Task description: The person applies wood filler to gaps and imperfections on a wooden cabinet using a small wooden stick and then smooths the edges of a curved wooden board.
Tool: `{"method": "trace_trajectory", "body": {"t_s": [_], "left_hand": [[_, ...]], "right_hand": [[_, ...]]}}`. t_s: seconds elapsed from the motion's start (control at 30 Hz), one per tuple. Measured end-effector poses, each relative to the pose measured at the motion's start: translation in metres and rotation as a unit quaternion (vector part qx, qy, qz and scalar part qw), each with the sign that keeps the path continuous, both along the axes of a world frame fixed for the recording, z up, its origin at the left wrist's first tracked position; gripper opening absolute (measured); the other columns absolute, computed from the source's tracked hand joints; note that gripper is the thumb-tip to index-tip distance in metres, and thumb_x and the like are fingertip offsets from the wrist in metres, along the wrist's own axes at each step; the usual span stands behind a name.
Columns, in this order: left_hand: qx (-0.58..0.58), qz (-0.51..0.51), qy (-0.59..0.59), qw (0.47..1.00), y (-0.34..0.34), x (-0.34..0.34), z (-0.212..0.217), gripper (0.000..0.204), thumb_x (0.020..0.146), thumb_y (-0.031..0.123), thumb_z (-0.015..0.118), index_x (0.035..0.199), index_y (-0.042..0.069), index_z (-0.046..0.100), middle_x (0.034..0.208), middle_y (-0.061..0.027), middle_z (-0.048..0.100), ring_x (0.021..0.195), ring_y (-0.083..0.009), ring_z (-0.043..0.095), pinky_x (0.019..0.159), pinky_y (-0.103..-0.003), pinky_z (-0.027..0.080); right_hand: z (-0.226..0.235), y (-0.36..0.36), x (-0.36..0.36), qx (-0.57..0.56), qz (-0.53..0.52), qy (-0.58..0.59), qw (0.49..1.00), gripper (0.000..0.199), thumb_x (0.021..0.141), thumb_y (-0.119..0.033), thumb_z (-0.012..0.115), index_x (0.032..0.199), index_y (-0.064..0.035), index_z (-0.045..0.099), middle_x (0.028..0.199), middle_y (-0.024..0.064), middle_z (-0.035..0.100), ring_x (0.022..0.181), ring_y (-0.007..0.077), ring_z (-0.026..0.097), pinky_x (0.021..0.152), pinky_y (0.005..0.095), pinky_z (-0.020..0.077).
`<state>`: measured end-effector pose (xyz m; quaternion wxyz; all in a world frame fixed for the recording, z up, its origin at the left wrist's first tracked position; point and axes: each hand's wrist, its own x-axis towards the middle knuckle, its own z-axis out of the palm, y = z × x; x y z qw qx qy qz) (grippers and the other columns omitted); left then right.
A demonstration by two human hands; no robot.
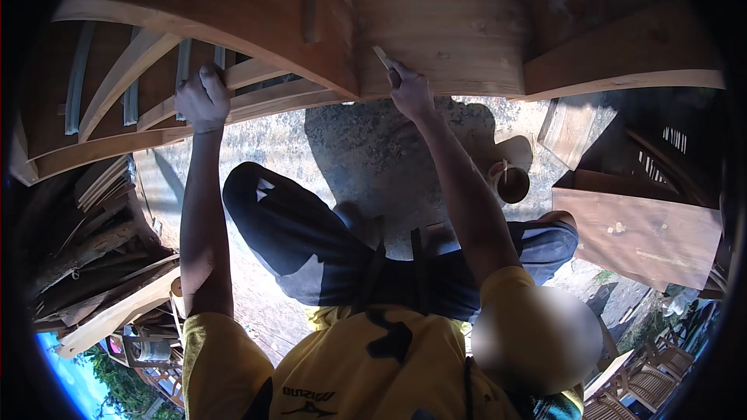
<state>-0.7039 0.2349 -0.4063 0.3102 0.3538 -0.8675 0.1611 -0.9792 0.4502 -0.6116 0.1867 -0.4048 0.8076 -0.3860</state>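
Note:
Above me stands a large reddish-brown wooden furniture piece (436,19) with bare panels and an open frame at its left. My left hand (204,99) is closed at a pale wooden rail (253,71) of that frame, and its fingers look wrapped round the rail. In my right hand (411,93) is a thin, pale flat strip (380,56), pinched so that its end points up toward the wooden panel. I cannot make out whether the strip is a scraper, a brush or a stick. Its tip lies close to the panel; contact is unclear.
A small round pot (511,183) with a stick in it stands on the concrete floor (268,148) right of my legs. An open wooden box (638,229) sits farther right. Scrap timber (93,257) is piled at left, and wooden chairs (654,381) stand at lower right.

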Motion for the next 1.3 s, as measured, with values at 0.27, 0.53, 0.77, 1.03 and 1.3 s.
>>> {"method": "trace_trajectory", "body": {"t_s": [0.27,0.53,0.77,1.03,1.3], "left_hand": [[0.025,0.022,-0.01,0.999,0.0,0.02,0.003,0.051,0.099,0.036,0.034,0.069,0.016,0.07,0.061,-0.0143,0.064,0.059,-0.042,0.064,0.057,-0.05,0.052],[0.065,0.069,-0.021,0.995,0.009,0.007,0.009,0.05,0.096,0.035,0.035,0.067,0.014,0.07,0.062,-0.0157,0.065,0.064,-0.0434,0.066,0.062,-0.051,0.053],[0.064,0.057,-0.025,0.996,0.006,0.007,0.007,0.051,0.097,0.036,0.033,0.067,0.014,0.069,0.061,-0.0151,0.065,0.064,-0.0434,0.066,0.062,-0.052,0.053],[0.046,0.049,-0.021,0.997,0.002,0.016,0.004,0.054,0.098,0.038,0.032,0.068,0.014,0.069,0.064,-0.016,0.066,0.065,-0.0446,0.066,0.062,-0.053,0.053],[0.044,0.057,-0.024,0.997,0.005,0.017,0.005,0.051,0.098,0.036,0.034,0.068,0.015,0.07,0.064,-0.0156,0.066,0.064,-0.0442,0.066,0.061,-0.052,0.053]], "right_hand": [[0.106,0.016,0.057,-0.172,-0.054,-0.469,0.865,0.036,0.107,-0.023,0.053,0.139,-0.0066,0.06,0.075,0.0022,0.062,0.054,0.0047,0.05,0.051,0.0221,0.0447],[0.158,0.054,0.098,-0.272,0.006,-0.5,0.822,0.036,0.106,-0.012,0.053,0.14,-0.0033,0.059,0.078,0.0004,0.059,0.063,0.0039,0.052,0.058,0.0213,0.0463],[0.17,0.043,0.115,-0.318,0.04,-0.405,0.856,0.041,0.102,-0.003,0.056,0.142,-0.0082,0.058,0.077,0.0047,0.059,0.069,0.0069,0.052,0.067,0.0245,0.0477],[0.172,0.046,0.098,-0.338,0.076,-0.349,0.871,0.036,0.099,-0.004,0.062,0.134,-0.0066,0.064,0.088,0.0171,0.068,0.07,0.0117,0.056,0.071,0.0276,0.051],[0.175,0.05,0.092,-0.296,0.136,-0.296,0.898,0.034,0.102,-0.009,0.06,0.136,-0.0038,0.062,0.1,0.0104,0.073,0.085,0.0086,0.062,0.081,0.026,0.0521]]}}
